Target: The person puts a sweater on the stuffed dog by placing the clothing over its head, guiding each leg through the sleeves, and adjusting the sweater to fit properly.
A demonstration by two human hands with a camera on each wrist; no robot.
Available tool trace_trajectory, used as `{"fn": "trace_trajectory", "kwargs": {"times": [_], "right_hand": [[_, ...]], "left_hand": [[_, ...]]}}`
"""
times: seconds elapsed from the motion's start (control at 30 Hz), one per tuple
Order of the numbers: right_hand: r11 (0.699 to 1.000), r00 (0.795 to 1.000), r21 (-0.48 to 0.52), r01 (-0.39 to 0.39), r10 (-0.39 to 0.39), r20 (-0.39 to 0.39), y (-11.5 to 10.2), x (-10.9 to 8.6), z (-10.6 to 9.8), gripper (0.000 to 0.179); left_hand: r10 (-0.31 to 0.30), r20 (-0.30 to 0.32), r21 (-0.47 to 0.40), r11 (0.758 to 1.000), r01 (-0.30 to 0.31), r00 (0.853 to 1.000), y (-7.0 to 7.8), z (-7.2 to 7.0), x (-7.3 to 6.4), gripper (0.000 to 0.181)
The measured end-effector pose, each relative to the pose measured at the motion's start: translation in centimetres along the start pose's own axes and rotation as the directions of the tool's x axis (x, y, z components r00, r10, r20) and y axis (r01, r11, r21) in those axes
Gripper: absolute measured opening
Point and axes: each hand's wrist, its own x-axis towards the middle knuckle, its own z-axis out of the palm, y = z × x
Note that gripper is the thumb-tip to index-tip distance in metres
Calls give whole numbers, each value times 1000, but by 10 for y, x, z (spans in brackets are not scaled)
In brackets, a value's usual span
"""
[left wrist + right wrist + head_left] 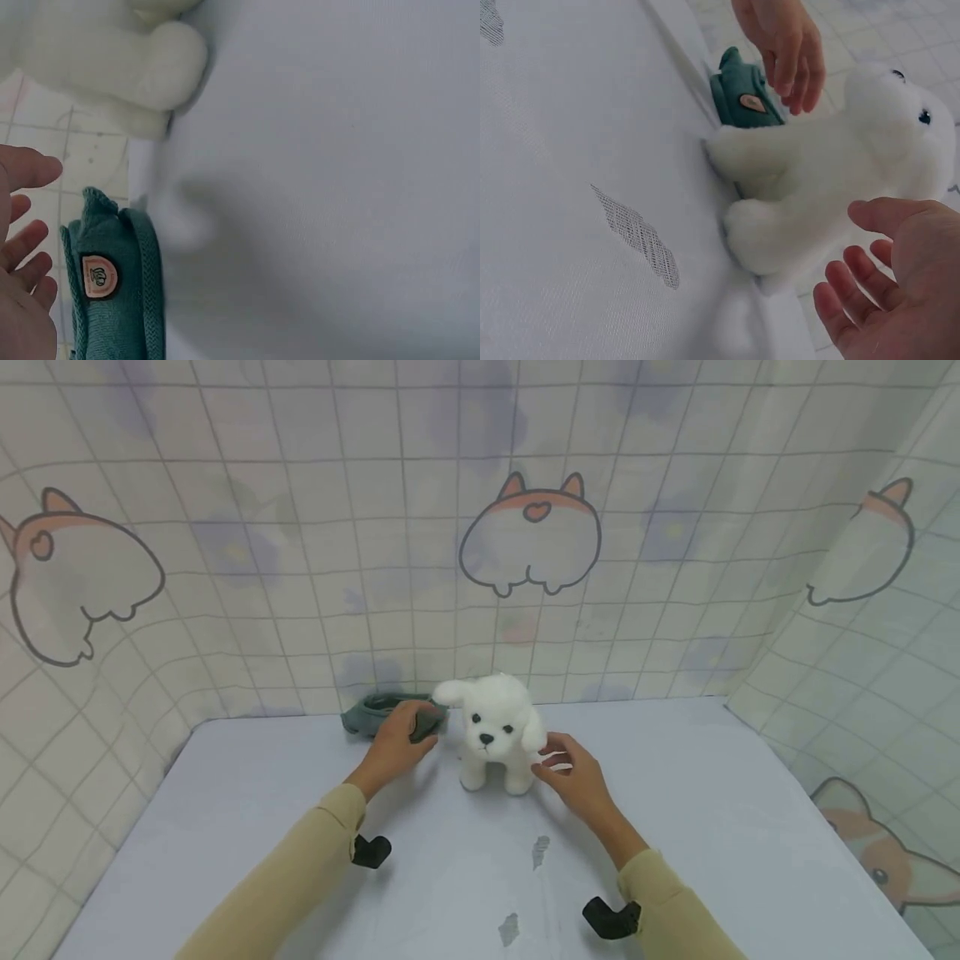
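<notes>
Knitwear (365,717) lies left of the toy dog (495,727) on the table (690,793).

Head view: left grip (401,739) covers part of the green knitted garment (362,721); whether the right grip (576,777) touches the white plush dog (497,731) cannot be told, and both sleeves (281,864) run out through the bottom edge. Left wrist view: dog cropped by the top and left edges, garment cropped at the bottom, print on its pink patch (100,277) too small to read. Right wrist view: right grip cut off at the right edge, garment partly hidden behind the dog.
</notes>
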Motion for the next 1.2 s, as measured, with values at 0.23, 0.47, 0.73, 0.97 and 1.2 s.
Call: {"fn": "trace_trajectory", "kwargs": {"times": [0.23,0.47,0.73,0.97,1.2], "right_hand": [[999,999,7,47,-47,-26,-4,-10,2,27],[993,994,58,102,-104,34,-5,-16,11,20],[992,991,91,93,-101,92,-10,-20,21,24],[986,986,143,84,-103,128,-11,-23,28,31],[991,980,115,68,-88,176,-9,-23,36,32]], "left_hand": [[31,-23,199,980,-25,999,-14,-6,4,58],[-36,43,318,948,20,998,-21,-3,7,63],[-79,116,347,937,35,990,-22,-1,4,59],[-86,202,334,942,14,976,-20,4,-3,54],[-50,204,356,934,-26,978,-17,10,-13,53]]}}
